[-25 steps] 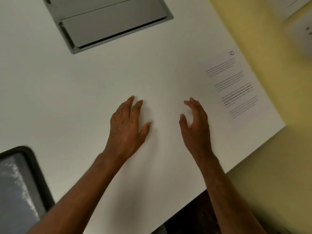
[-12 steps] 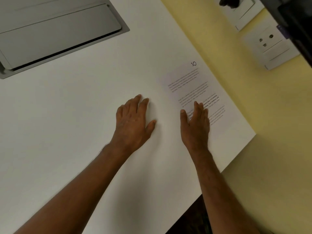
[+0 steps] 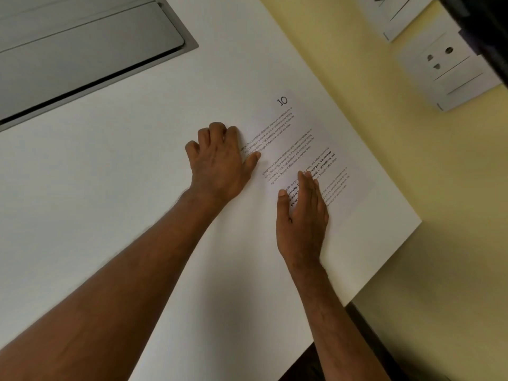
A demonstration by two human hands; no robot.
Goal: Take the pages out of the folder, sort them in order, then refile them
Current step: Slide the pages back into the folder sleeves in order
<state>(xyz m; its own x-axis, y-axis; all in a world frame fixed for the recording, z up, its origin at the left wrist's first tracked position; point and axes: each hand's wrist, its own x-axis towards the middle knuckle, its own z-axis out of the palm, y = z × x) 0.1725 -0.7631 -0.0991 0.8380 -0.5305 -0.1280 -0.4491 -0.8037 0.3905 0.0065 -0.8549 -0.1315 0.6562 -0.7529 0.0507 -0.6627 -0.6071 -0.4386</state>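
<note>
On white table (image 3: 137, 188) by yellow wall (image 3: 357, 78), page (image 3: 299, 138), seemingly flat.

The right hand (image 3: 302, 213) covers the start of the bold paragraph on the page (image 3: 299, 144) numbered 10, and the left hand (image 3: 220, 160) hides the first words nearest it. The small print is too fine to read fully. Beyond the page, the grey hatch (image 3: 82, 50) in the bench (image 3: 137, 188) and a wall socket (image 3: 445, 67) run off the frame.
</note>
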